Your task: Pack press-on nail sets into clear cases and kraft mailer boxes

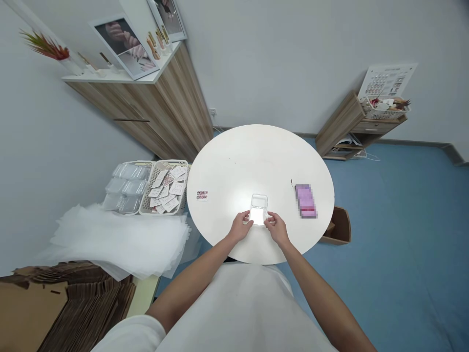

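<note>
A small clear plastic box (258,215) lies on the white round table (256,151) near its front edge, its hinged lid tipped back away from me. My left hand (241,226) grips the box's left side, fingers and thumb at the edge. On the opposite side my right hand (277,229) holds the right edge the same way. Nothing can be made out inside the box. To the left on the tabletop is a small card with rows of dark red nail-like pieces (202,195). A blurred purple item (306,201) lies to the right.
Left of the table stand a basket of printed cards (182,195) and a basket of clear plastic boxes (126,186). Nearer are white translucent sheets (120,239) and stacked flat cardboard (95,308). A cardboard box (342,225) sits on the floor at right.
</note>
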### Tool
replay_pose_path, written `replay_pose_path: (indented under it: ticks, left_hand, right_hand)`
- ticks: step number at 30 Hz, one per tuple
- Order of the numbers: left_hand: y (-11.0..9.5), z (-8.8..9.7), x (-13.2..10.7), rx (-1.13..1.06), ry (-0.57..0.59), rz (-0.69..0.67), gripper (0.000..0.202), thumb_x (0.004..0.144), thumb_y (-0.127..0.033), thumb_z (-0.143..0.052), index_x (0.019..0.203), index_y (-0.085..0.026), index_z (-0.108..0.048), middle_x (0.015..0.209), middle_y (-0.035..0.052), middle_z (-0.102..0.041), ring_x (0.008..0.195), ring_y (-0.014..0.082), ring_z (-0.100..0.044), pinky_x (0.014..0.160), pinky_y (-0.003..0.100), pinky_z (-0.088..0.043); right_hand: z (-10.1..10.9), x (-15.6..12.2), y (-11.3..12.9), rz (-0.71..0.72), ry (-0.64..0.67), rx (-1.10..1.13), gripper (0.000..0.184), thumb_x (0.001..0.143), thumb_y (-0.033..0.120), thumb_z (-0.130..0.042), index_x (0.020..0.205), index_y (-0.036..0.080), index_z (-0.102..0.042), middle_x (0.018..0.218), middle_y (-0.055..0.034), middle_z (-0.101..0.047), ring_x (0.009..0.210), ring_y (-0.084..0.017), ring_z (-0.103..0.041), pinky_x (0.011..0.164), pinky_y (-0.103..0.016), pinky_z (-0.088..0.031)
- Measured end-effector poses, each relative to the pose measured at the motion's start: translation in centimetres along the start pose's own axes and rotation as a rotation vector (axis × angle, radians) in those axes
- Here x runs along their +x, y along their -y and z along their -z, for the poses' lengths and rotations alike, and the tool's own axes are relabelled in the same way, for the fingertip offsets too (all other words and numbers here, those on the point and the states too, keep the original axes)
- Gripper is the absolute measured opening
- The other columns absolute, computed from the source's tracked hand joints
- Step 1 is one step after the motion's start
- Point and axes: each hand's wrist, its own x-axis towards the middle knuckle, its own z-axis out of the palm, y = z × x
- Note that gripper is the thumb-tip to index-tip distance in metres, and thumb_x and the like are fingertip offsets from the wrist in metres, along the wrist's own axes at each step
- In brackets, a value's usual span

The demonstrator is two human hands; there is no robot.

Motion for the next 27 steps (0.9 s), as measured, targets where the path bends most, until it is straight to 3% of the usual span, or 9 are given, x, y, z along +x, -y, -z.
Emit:
replay_pose_path:
  ticks: [9,16,27]
  left_hand:
    - [1.4,-0.9,2.4,0.066,0.114,0.104,0.045,0.069,-0.021,-0.054,0.113,-0.02,-0.05,0.092,0.0026,-0.049,0.074,0.0106,-0.047,0.072,0.024,-0.04]
    - [1.5,-1.1,2.6,0.14,0.136,0.046,0.026,0.065,-0.017,-0.052,0.091,-0.018,-0.057,0.089,0.0027,-0.05,0.068,0.0113,-0.047,0.07,0.026,-0.04]
    - [1.2,-1.0,1.7,0.151,0.126,0.032,0.024,0.064,-0.016,-0.051,0.087,-0.017,-0.056,0.09,0.0038,-0.051,0.076,0.0139,-0.048,0.075,0.029,-0.039]
  right_hand:
    - [-0.7,3.0,-2.4,-0.049,-0.015,-0.1,0.044,0.065,0.03,-0.05,0.107,0.021,-0.052,0.081,-0.0014,-0.056,0.067,-0.014,-0.055,0.063,-0.028,-0.045]
    - [-1.3,3.2,-3.3,-0.021,-0.041,-0.166,0.05,0.065,0.029,-0.049,0.114,0.019,-0.05,0.089,-0.0039,-0.054,0.07,-0.015,-0.054,0.069,-0.03,-0.045]
    - [-1.1,2.3,-3.3,-0.017,-0.024,-0.213,0.053,0.066,0.028,-0.048,0.117,0.015,-0.048,0.097,-0.0073,-0.053,0.068,-0.014,-0.054,0.073,-0.031,-0.043]
